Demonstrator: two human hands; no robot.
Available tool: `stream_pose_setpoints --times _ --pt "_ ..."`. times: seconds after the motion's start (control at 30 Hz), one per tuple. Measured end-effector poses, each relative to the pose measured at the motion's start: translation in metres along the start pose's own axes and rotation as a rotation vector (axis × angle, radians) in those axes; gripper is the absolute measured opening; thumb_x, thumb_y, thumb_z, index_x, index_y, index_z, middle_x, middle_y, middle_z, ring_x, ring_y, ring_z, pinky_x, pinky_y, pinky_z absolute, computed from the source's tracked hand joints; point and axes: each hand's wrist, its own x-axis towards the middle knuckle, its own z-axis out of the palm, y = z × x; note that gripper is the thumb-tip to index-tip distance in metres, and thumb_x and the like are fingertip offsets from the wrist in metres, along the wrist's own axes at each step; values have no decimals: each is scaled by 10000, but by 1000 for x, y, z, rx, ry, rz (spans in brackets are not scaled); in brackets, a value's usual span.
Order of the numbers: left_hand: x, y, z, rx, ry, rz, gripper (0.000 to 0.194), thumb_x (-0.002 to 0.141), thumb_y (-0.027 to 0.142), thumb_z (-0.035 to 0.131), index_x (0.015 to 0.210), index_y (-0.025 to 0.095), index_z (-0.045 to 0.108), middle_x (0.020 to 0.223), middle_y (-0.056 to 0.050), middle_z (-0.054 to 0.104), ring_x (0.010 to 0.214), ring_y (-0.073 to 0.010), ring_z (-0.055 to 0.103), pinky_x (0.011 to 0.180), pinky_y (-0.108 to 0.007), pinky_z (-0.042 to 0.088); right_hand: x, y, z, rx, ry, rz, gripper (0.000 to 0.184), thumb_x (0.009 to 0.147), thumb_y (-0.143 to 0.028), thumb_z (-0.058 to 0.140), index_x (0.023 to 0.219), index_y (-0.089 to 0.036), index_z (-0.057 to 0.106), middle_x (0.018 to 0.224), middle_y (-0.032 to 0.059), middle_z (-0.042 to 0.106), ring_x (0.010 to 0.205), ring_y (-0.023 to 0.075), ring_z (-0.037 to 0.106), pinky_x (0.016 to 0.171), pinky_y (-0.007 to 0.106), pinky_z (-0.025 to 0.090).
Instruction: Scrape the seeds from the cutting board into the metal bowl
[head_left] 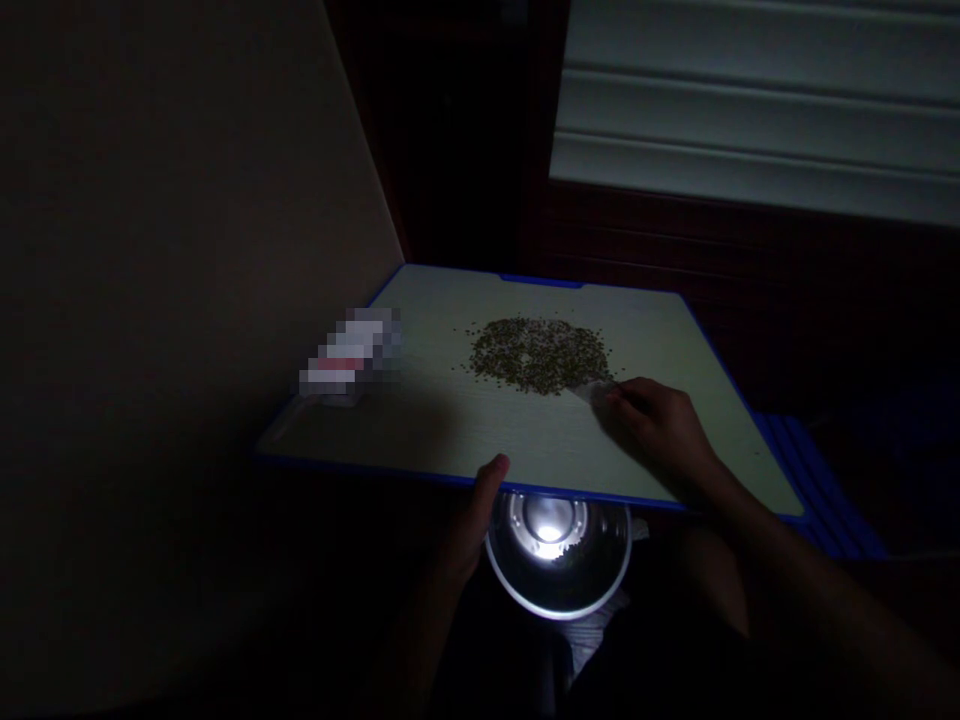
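Note:
A flat pile of small greenish-brown beans or seeds is spread over the middle of a pale tabletop with blue edging. My right hand pinches a thin, see-through flat piece, whose far end touches the pile's near right side. At the near edge, my left hand has its thumb over the top of the table, while its other fingers are hidden below. Just under that edge sits a shiny metal bowl, partly covered by the tabletop, with some small dark bits inside.
A pixelated pack, white with some red, lies at the table's left side. A wall rises close on the left. Behind stands dark wooden furniture with pale slats. Blue striped material shows beyond the right edge. The room is dim.

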Motion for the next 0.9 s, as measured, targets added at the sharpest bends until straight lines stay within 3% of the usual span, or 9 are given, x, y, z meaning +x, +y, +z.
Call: stream_pose_setpoints --times 0.2,0.37,0.57,0.7,0.9 --pt "-5 6 2 28 15 20 405 861 558 685 1084 225 739 1254 -83 731 1303 -293 586 1150 -384 374 22 14 -4 -47 -4 -19 265 920 -363 583 949 -155 744 878 89 753 757 218 668 678 299 445" --pt "-6 10 3 21 21 22 381 856 541 697 1043 213 751 1216 -89 746 1262 -300 615 1105 -373 427 47 22 -7 -124 -18 -59 250 916 -347 584 892 -164 752 862 96 754 761 234 669 693 315 441" --pt "-11 13 8 25 74 38 348 835 519 718 1015 223 755 1179 -91 756 1225 -308 637 1116 -395 413 69 27 -1 -172 -11 -102 238 919 -333 586 922 -163 753 920 109 759 813 252 678 742 333 459" --pt "-16 18 13 51 139 70 291 839 492 715 986 244 755 1157 -88 760 1217 -304 638 1115 -389 410 70 30 5 -172 -10 -142 257 927 -355 575 909 -162 745 923 112 755 827 254 676 745 334 465" --pt "-19 20 15 77 151 52 273 852 473 697 984 239 745 1155 -91 758 1224 -305 632 1116 -404 407 61 31 -4 -32 115 -89 268 915 -405 599 941 -169 724 908 92 737 801 234 671 723 323 481"
